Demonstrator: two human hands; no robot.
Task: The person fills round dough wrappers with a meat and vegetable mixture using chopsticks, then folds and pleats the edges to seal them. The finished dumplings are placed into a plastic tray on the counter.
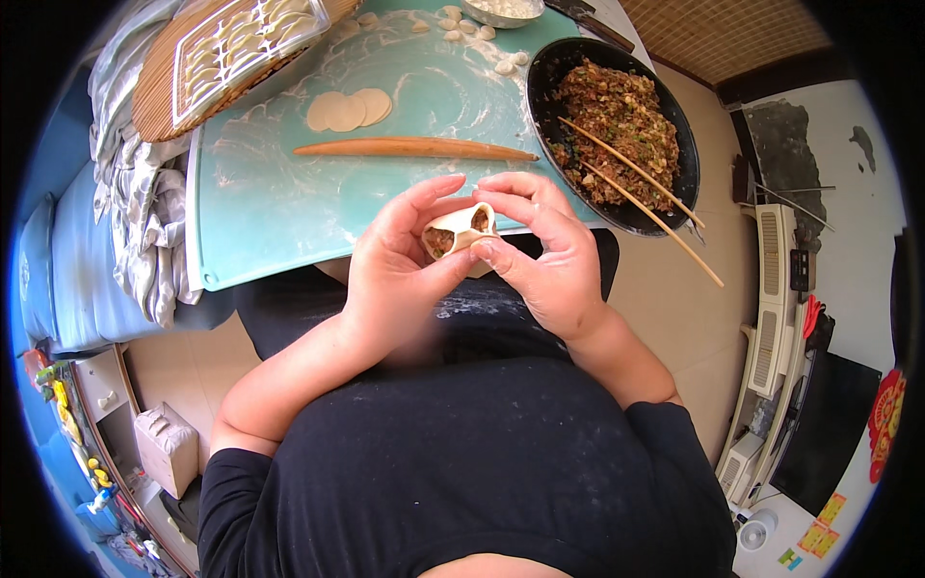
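A half-folded dumpling (459, 231) with brown filling showing at both ends sits between my two hands. My left hand (400, 265) cups it from the left, thumb and fingers pinching the pale dough. From the right, my right hand (544, 255) pinches the same wrapper's top edge. Both hands hover over the near edge of a floured teal mat (260, 212). A black bowl (549, 72) of minced filling lies just beyond my right hand, two chopsticks (641, 188) resting in it.
A wooden rolling pin (414, 147) and three round wrappers (347, 109) lie on the mat. A white tray of finished dumplings (236, 48) rests on a round woven board at the back left. Small dough pieces (472, 29) lie at the back. Crumpled grey cloth (145, 202) lies left.
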